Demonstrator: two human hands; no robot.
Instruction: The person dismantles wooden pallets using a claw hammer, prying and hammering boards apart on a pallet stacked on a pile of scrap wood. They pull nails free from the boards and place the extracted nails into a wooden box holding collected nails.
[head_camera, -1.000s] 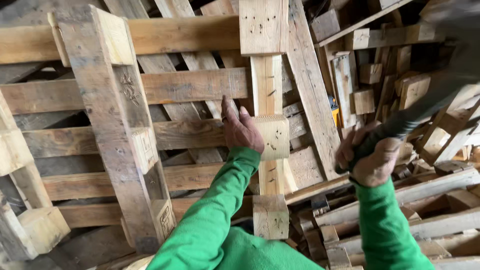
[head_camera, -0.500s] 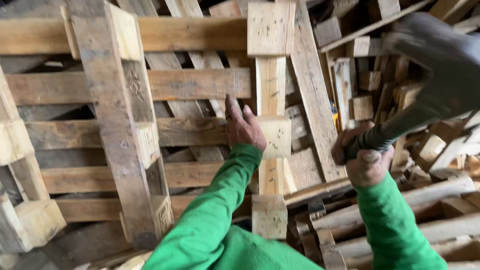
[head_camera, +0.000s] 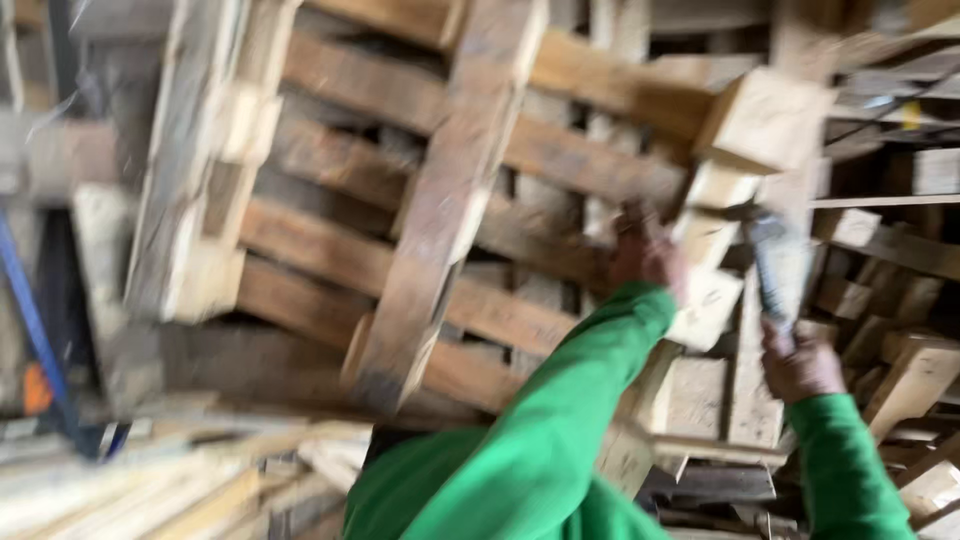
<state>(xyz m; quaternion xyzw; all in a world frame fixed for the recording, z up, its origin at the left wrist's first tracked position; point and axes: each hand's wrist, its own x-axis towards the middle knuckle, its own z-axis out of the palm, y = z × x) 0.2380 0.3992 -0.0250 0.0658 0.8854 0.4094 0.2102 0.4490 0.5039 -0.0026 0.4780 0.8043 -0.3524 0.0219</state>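
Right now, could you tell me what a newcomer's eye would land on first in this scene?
The big wooden pallet tilted across the middle fills most of the view. Next come the bright green sleeves at the bottom: the left hand rests on the pallet near its pale blocks, and the right hand grips a blurred tool raised at the right. Loose boards lie at lower left.

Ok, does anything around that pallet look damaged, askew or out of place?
The wooden pallet stands tilted rather than flat, with the left hand against it. Loose boards and scrap blocks lie scattered at odd angles around it. The right hand grips a tool, too blurred to identify. No clear breakage is visible.
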